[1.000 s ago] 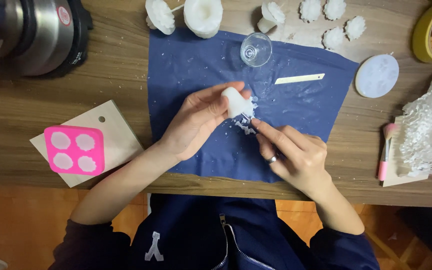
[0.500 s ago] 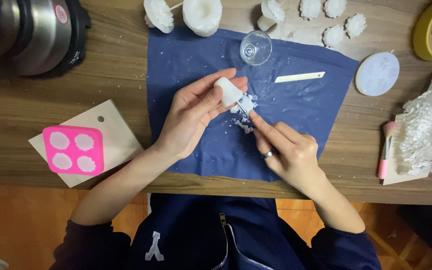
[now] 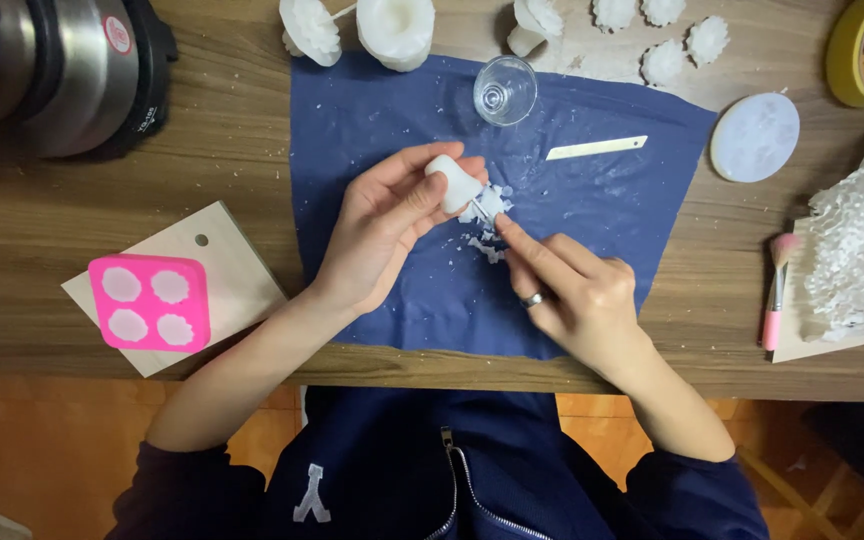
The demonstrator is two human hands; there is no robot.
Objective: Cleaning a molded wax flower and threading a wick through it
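Observation:
My left hand (image 3: 382, 225) grips a small white wax piece (image 3: 455, 183) above the blue cloth (image 3: 372, 120). My right hand (image 3: 567, 285), a ring on one finger, pinches a thin metal tool (image 3: 479, 208) whose tip touches the wax piece's lower end. White wax shavings (image 3: 482, 243) lie on the cloth just below the two hands. Most of the tool is hidden by my fingers.
On the cloth stand a small clear glass (image 3: 505, 90) and a flat white stick (image 3: 596, 148). White wax shapes (image 3: 396, 28) sit along the far edge. A pink mould (image 3: 149, 301) rests on a wooden board (image 3: 232, 270) at left; metal pot (image 3: 52, 70), round white disc (image 3: 754, 137), pink brush (image 3: 775, 290).
My left hand has lifted and turned the wax piece slightly up and to the left. My right hand has followed with the tool, and more shavings lie on the cloth.

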